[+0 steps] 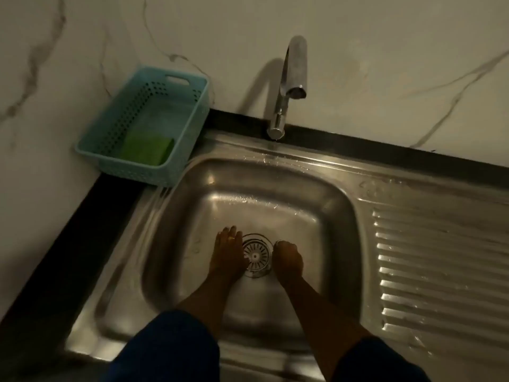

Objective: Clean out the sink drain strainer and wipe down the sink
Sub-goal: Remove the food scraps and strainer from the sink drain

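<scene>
Both hands are sitting at 9 [228,253] and 3 o'clock [287,259] of the round slotted steel drain strainer [256,255] mid-basin, left fingers flat together, right ones curled, looks light, stiff, wet-slippery, so I'd be pinching its centre knob.

You've got a dark counter [82,216] running along a marble wall, edge strip black. Steel sink [344,194] is set into it, basin left, ribbed drainboard [440,271] right, both wet with droplets. Tap [289,86] stands at the sink's back rim, spout over the basin. Teal basket [110,158] sits at the back left corner, against the wall, its front right corner overhanging the sink rim. Green sponge [146,148] lies flat in the basket's near end, rest of the basket bare. Strainer [256,255] sits in the basin floor drain, your hands [228,255] resting on the basin floor either side of it
</scene>
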